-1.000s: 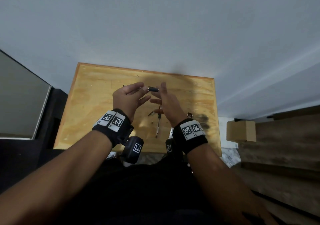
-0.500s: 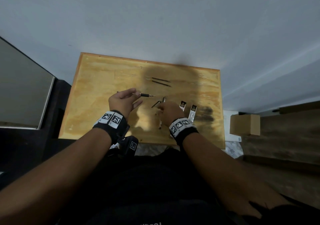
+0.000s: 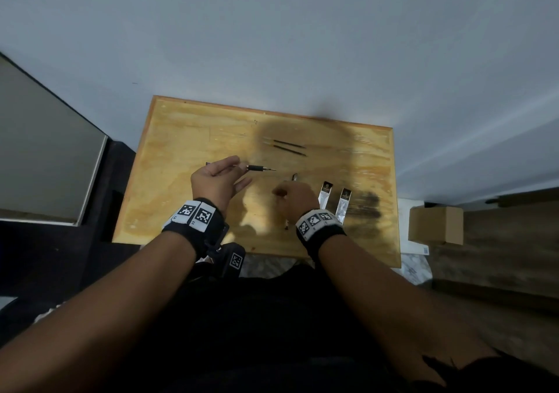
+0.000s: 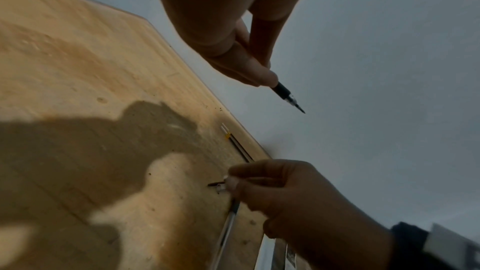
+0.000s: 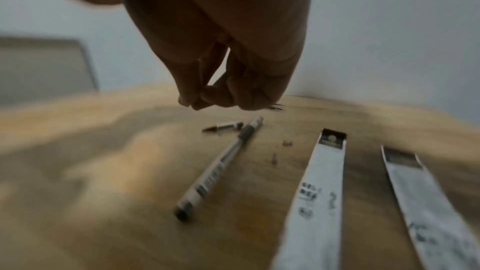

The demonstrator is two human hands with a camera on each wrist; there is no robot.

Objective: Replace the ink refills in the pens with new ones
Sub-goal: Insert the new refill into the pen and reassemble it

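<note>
My left hand (image 3: 216, 178) pinches a pen (image 3: 257, 168) with a black grip above the wooden table (image 3: 181, 138), tip pointing right; the left wrist view shows its pointed tip (image 4: 298, 108) on. My right hand (image 3: 298, 196) hovers low over the table with thumb and fingertips (image 5: 193, 102) pinched together, and I see nothing between them. Just beneath them lie a loose tip cone (image 5: 223, 126) and a second pen barrel (image 5: 221, 167). Two bare refills (image 3: 289, 147) lie side by side near the back edge.
Two long white refill packets (image 5: 319, 182) (image 5: 428, 192) lie to the right of the barrel. A wall runs behind the table. A cardboard box (image 3: 435, 224) sits on the floor at right, and a grey panel (image 3: 45, 165) stands at left.
My right hand left the front of the pen and dropped to the table beside the loose barrel. The left hand lowered slightly, still holding the pen.
</note>
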